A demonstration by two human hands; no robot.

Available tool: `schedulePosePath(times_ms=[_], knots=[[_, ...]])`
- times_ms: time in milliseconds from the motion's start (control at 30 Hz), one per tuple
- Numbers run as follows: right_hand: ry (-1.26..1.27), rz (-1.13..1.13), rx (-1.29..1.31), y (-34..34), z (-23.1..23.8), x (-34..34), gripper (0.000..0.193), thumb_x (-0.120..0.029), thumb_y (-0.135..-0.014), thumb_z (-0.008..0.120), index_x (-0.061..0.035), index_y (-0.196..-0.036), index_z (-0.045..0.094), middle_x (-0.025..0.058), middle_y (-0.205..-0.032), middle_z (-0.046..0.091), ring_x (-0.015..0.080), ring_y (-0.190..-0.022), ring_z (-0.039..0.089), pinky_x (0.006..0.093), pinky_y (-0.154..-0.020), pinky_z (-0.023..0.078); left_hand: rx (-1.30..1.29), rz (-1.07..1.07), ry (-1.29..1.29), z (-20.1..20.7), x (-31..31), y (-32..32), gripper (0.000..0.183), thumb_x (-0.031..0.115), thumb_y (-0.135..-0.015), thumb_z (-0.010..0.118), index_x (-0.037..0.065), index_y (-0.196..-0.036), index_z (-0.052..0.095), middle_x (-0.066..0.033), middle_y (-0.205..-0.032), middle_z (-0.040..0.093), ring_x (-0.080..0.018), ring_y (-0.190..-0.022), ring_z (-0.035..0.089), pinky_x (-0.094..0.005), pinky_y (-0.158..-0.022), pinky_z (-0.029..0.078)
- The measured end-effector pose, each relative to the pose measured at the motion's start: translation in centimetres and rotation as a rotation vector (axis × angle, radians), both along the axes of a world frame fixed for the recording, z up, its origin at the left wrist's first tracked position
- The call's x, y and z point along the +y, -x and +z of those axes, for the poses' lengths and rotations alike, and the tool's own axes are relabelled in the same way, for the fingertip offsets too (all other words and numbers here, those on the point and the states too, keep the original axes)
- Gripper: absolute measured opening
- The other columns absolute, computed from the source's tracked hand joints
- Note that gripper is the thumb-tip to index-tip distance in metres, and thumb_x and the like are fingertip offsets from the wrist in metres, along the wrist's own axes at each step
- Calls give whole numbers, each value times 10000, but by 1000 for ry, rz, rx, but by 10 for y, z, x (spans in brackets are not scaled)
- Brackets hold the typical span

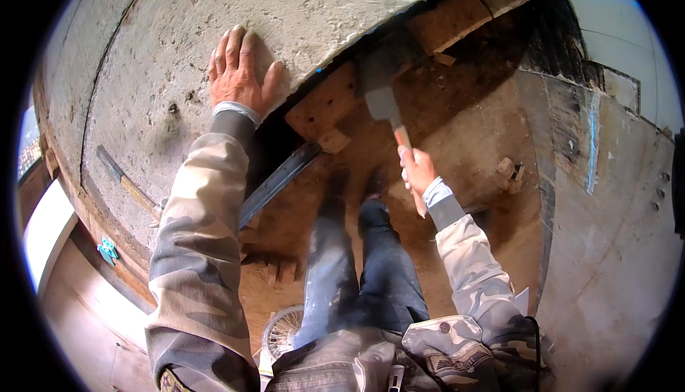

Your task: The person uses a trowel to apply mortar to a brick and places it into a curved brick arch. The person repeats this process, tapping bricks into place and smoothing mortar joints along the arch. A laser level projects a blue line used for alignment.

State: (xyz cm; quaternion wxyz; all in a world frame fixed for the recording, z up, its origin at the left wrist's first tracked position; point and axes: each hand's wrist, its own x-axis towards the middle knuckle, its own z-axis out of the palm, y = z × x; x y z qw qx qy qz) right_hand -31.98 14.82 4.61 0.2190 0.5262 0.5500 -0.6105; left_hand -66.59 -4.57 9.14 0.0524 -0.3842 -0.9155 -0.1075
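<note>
My left hand (239, 74) lies flat on the rough, pitted concrete surface (300, 7), fingers spread, near its dark lower edge. Closed around the wooden handle, my right hand (417, 171) holds a tool with a broad, flat grey head (383, 103). Its far end reaches into shadow under the concrete edge, where the outline blurs and I cannot tell its exact kind. Reddish-brown blocks (449, 21) sit along the gap below that edge. On the concrete left of my left forearm lies a hammer-like tool (128, 185) with a dark grip, its head partly hidden by my sleeve.
A metal bar (278, 185) slants below the concrete edge. My legs (389, 249) stand over brown dirt ground (492, 256), with rubble pieces (509, 169) to the right. A spoked wheel (282, 331) is near my legs. A grey wall (614, 228) rises at right.
</note>
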Motion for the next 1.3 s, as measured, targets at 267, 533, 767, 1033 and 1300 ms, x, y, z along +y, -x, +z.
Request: schedulePosePath(times_ms=[267, 533, 767, 1033, 1300], knots=[[-674, 633, 140, -23, -7, 61, 439, -408, -903, 635, 21, -842, 564, 321, -793, 619, 515, -787, 600, 552, -662, 475, 6, 19, 16, -3, 4, 0, 682, 450, -872, 581, 68, -1416, 431, -153, -1493, 382, -347, -1404, 308, -470, -1146, 232], [-767, 545, 122, -8, -41, 132, 439, -404, -922, 613, 31, -872, 602, 331, -804, 612, 531, -818, 585, 534, -653, 471, 32, 6, -2, -8, 4, 0, 671, 456, -864, 609, 93, -1404, 443, -128, -1487, 387, -329, -1401, 311, -474, -1145, 237], [-120, -24, 55, -5, -32, 70, 429, -453, -974, 540, -97, -740, 487, -13, -537, 449, 84, -401, 418, 288, -357, 342, -4, 28, 21, -4, 4, -1, 686, 483, -860, 588, 95, -1405, 438, -113, -1489, 381, -326, -1408, 299, -476, -1149, 232], [267, -94, 22, -8, 3, 14, 491, -545, -954, 515, -95, -761, 476, -2, -525, 443, 110, -385, 410, 296, -353, 349, -11, 33, 50, -2, 3, 2, 685, 474, -879, 574, 85, -1420, 419, -137, -1499, 361, -339, -1413, 286, -479, -1149, 227], [320, 16, -44, 0, 14, 14, 493, -554, -955, 495, -97, -770, 473, -4, -544, 458, 112, -404, 430, 292, -353, 352, -23, 42, 44, -5, 4, 0, 705, 492, -860, 586, 90, -1416, 421, -124, -1498, 358, -331, -1415, 278, -478, -1151, 220]])
